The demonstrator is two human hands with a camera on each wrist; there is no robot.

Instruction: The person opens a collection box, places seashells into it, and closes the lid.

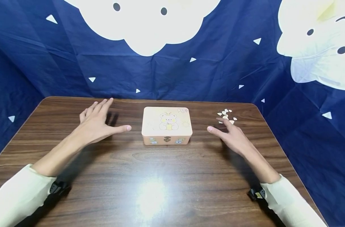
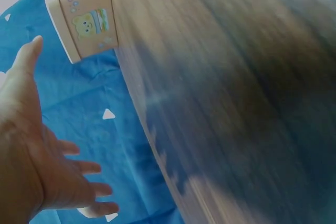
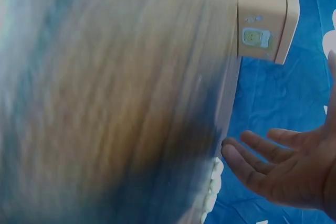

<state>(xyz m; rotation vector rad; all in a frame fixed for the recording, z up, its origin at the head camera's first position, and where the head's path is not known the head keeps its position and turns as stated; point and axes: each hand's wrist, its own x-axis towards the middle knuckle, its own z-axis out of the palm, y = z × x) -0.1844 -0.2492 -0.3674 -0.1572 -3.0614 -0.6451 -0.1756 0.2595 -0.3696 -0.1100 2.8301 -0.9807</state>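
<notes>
A closed, peach-coloured box [image 1: 167, 123] with a bear drawn on its lid and a small metal clasp on its front sits at mid-table. Left of it, my left hand [image 1: 96, 123] hovers over the table, fingers spread and thumb toward the box. On the other side my right hand [image 1: 232, 135] is held above the wood, its thumb pointing to the box. Both hands are apart from the box and hold nothing. Several small white pieces [image 1: 225, 117] lie just beyond the right fingertips, partly hidden by them. The box's decorated side [image 2: 86, 19] shows in the left wrist view.
The brown wooden table [image 1: 127, 183] reflects a bright light near its front. Behind its far edge hangs a dark blue cloth [image 1: 172, 75] with white clouds and triangles. Dark wrist devices [image 1: 58, 187] sit at both cuffs.
</notes>
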